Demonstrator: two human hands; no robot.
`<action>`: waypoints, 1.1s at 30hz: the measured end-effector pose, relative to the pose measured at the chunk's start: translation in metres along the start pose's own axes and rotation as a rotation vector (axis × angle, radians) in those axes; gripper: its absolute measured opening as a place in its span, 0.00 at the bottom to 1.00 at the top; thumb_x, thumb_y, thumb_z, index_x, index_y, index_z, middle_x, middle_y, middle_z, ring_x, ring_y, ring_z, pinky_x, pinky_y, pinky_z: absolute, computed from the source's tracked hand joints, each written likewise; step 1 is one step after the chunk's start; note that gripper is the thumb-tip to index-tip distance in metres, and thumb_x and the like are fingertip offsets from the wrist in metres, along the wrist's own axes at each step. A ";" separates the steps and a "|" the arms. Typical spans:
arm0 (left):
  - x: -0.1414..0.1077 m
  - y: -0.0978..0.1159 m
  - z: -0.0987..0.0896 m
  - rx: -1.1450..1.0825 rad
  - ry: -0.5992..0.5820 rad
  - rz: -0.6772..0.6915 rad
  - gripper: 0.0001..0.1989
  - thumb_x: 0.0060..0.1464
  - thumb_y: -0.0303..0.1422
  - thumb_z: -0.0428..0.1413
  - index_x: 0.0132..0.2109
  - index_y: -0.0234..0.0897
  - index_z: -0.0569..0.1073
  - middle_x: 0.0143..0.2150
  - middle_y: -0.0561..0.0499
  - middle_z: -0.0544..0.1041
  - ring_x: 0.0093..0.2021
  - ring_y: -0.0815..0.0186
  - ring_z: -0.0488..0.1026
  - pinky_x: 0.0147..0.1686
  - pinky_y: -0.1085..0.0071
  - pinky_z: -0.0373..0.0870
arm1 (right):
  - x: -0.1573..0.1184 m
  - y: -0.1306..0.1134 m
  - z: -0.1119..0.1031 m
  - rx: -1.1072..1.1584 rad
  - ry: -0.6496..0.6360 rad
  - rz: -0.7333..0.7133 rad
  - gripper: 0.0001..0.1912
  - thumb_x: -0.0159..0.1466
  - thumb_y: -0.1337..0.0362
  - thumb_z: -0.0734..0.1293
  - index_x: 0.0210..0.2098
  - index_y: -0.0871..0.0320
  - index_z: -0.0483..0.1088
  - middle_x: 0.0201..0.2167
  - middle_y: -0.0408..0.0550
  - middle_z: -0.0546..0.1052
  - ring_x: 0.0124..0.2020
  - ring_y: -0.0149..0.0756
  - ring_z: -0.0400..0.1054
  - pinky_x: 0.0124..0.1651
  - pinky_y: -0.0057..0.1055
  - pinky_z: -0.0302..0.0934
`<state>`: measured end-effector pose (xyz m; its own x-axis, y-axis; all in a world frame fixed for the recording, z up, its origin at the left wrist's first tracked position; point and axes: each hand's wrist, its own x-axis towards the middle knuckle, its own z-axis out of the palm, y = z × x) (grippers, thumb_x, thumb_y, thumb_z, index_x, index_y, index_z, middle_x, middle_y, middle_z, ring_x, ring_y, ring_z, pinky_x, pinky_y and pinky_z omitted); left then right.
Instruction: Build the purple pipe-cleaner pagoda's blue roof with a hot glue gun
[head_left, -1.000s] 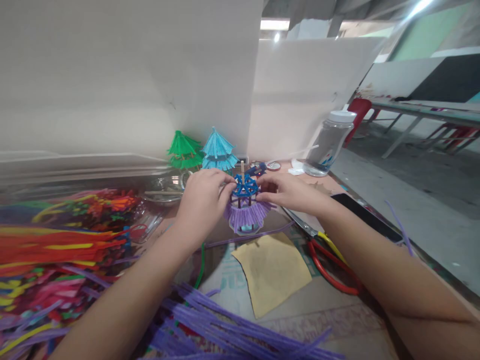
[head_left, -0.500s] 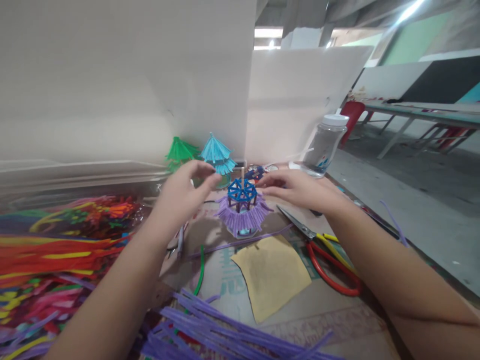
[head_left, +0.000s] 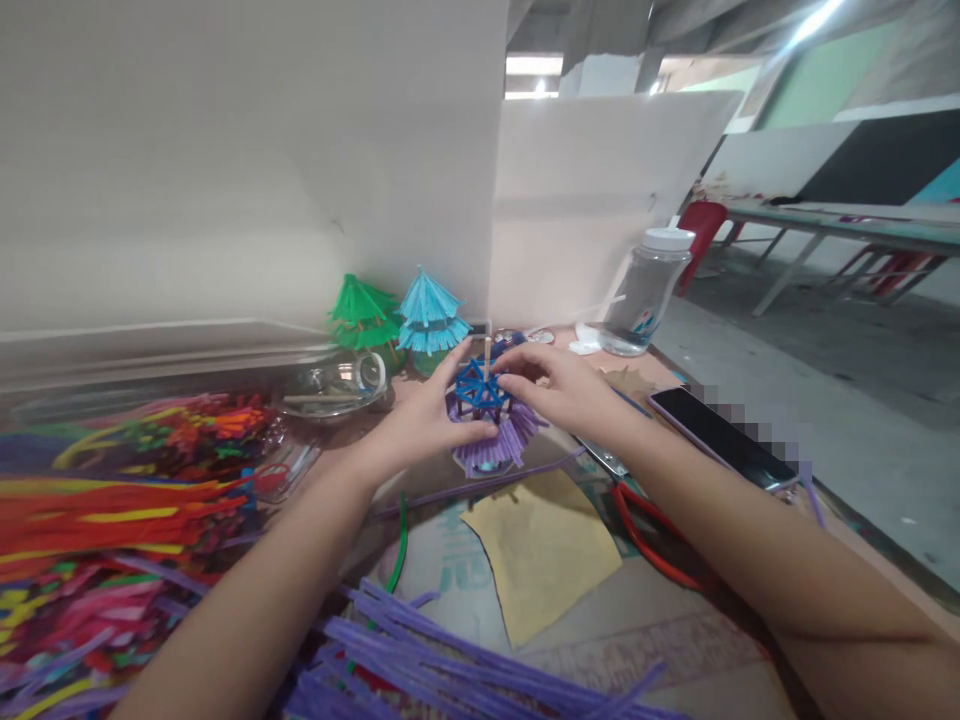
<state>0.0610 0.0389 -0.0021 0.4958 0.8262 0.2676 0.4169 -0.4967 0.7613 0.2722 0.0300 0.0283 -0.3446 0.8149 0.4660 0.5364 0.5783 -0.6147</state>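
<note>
A small pipe-cleaner tower (head_left: 517, 440) stands on the cardboard, with a purple fringed skirt, a blue wheel-like frame (head_left: 480, 388) above it and a wooden stick (head_left: 487, 355) rising from the middle. My left hand (head_left: 420, 415) curves round the tower's left side, thumb in front and fingers behind. From the right, my right hand (head_left: 551, 380) has thumb and forefinger closed at the blue frame's edge, close to the stick. A tan square sheet (head_left: 544, 550) lies in front. Red-handled scissors (head_left: 660, 545) are partly hidden beneath my right forearm.
Purple pipe cleaners (head_left: 450, 650) lie along the near edge, with colourful bundles (head_left: 97, 520) at left. Behind stand a green tiered model (head_left: 364, 315), a light-blue one (head_left: 429, 310) and a glass jar on its side (head_left: 352, 380). A water bottle (head_left: 646, 290) and a phone (head_left: 720, 435) are at right.
Both hands have come inward from either side of the tower onto it. The phone and the jar, hidden before by my arms, now show.
</note>
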 end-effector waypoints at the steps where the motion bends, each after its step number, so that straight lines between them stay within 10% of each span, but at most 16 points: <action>1: 0.000 0.002 0.001 0.008 0.006 0.009 0.57 0.46 0.44 0.67 0.74 0.42 0.43 0.76 0.42 0.47 0.74 0.50 0.51 0.71 0.53 0.51 | 0.000 -0.001 -0.001 0.011 -0.007 0.010 0.05 0.63 0.68 0.67 0.38 0.59 0.76 0.33 0.48 0.80 0.33 0.36 0.72 0.37 0.33 0.64; 11: -0.003 0.011 0.003 0.084 0.019 0.085 0.55 0.49 0.42 0.67 0.74 0.44 0.43 0.75 0.41 0.50 0.73 0.50 0.53 0.70 0.53 0.53 | 0.000 0.004 -0.003 0.125 0.007 0.002 0.04 0.62 0.64 0.68 0.32 0.58 0.73 0.31 0.46 0.75 0.32 0.34 0.68 0.36 0.34 0.62; 18: -0.002 0.012 0.002 0.092 0.035 0.013 0.55 0.49 0.43 0.66 0.74 0.41 0.44 0.75 0.41 0.53 0.73 0.51 0.53 0.70 0.54 0.54 | 0.003 0.002 -0.014 0.752 0.210 0.080 0.15 0.63 0.50 0.69 0.33 0.54 0.65 0.36 0.45 0.79 0.42 0.36 0.74 0.48 0.37 0.67; 21: -0.002 0.010 0.001 0.089 0.039 -0.011 0.54 0.49 0.44 0.66 0.74 0.42 0.44 0.75 0.42 0.52 0.72 0.51 0.55 0.70 0.54 0.55 | 0.004 -0.003 -0.036 0.892 0.274 0.115 0.16 0.62 0.52 0.71 0.31 0.52 0.61 0.22 0.38 0.73 0.28 0.33 0.71 0.38 0.34 0.68; 24: -0.003 0.009 0.001 0.065 0.035 -0.027 0.54 0.49 0.45 0.66 0.74 0.42 0.45 0.75 0.42 0.52 0.73 0.51 0.54 0.70 0.55 0.55 | 0.003 -0.004 -0.061 0.857 0.299 0.099 0.15 0.62 0.55 0.71 0.30 0.53 0.61 0.13 0.31 0.56 0.14 0.26 0.49 0.21 0.26 0.53; 27: -0.003 0.008 0.001 0.040 0.028 -0.032 0.53 0.49 0.45 0.65 0.74 0.42 0.45 0.75 0.43 0.51 0.73 0.51 0.53 0.70 0.56 0.54 | 0.001 -0.001 -0.081 0.609 0.406 0.037 0.12 0.64 0.56 0.68 0.30 0.53 0.62 0.14 0.32 0.54 0.15 0.26 0.42 0.19 0.27 0.40; 33: -0.001 0.007 0.000 -0.027 0.007 -0.056 0.57 0.47 0.44 0.66 0.74 0.39 0.43 0.76 0.41 0.49 0.73 0.50 0.52 0.68 0.57 0.57 | -0.015 0.015 -0.119 -0.755 0.951 -0.146 0.06 0.68 0.64 0.63 0.40 0.58 0.71 0.30 0.46 0.75 0.28 0.33 0.69 0.33 0.33 0.57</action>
<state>0.0634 0.0347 0.0029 0.4669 0.8543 0.2285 0.4227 -0.4425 0.7909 0.3773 0.0224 0.0877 0.0917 0.2086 0.9737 0.9613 0.2367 -0.1412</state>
